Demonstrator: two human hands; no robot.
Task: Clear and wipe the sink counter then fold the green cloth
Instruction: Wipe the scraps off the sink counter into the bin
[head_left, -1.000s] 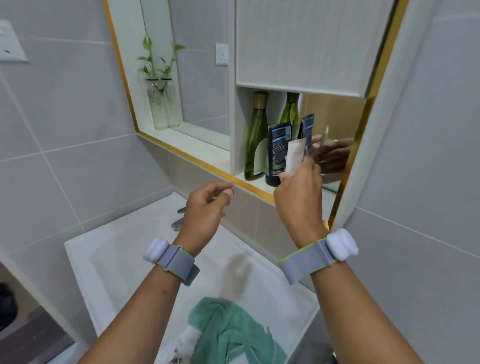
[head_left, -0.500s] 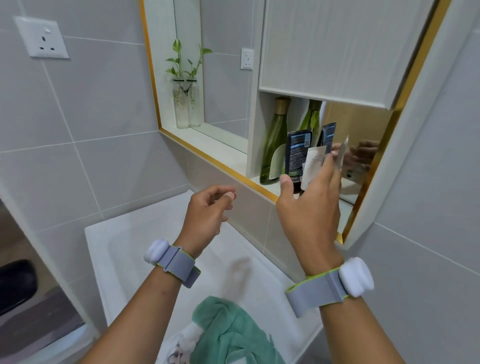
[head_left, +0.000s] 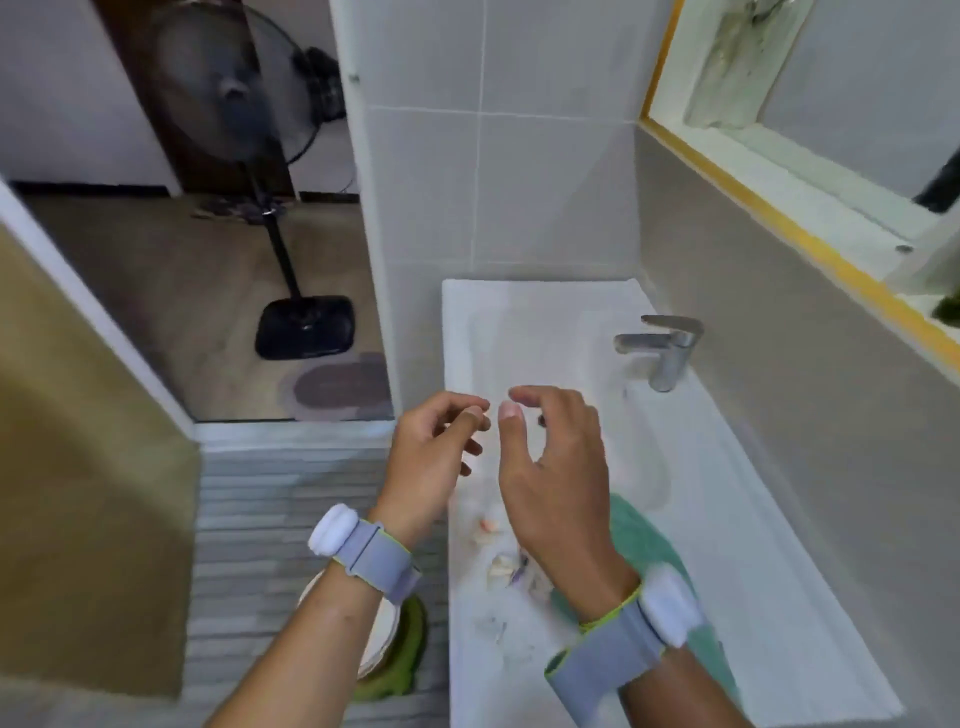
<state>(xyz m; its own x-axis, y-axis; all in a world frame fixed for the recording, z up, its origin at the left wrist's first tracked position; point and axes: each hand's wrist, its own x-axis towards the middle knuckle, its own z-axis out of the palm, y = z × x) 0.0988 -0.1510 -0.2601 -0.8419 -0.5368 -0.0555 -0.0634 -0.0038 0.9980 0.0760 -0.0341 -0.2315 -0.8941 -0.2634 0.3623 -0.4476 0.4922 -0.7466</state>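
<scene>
Nearest the camera, both forearms reach fwd over the near end of the sink counter (head_left: 779, 597), each w/ a grey wrist strap. Under the right wrist lies the green cloth (head_left: 652, 540), bunched, on the counter's near stretch; its long axis seems to run along the counter, from by the basin back toward the person, though the arm hides most of it. Just left of the cloth, scattered bits of debris (head_left: 501, 564) (pale scraps, maybe w/ a purple piece, too blurred to name) sit on the white surface betw. the two wrists.

Down on the floor, left of the counter, a green-rimmed bin (head_left: 410, 639) shows partly behind the left forearm.

A bit farther, the left hand (head_left: 431, 452) hangs over the counter's left edge, fingers loosely curled, nothing visible in it. The right hand (head_left: 558, 467) hovers over the basin area, fingers spread and curved, thumb out, also holding nothing as far as can be seen. Thumbs nearly meet, not touching.

Key relation: cloth and scraps both lie below and behind the hands, i.e. toward the person. The right hand is nearer the cloth (directly over its far end); the left is nearer the bin side. Judgement: the clearing step isn't finished, so scraps prob. go first, hands needing to drop and pull back rather than reach fwd.

Beyond, the faucet (head_left: 662, 348) stands at the counter's right rear; far end of the counter looks bare. Farther left, thru the doorway, a standing fan (head_left: 270, 135).
</scene>
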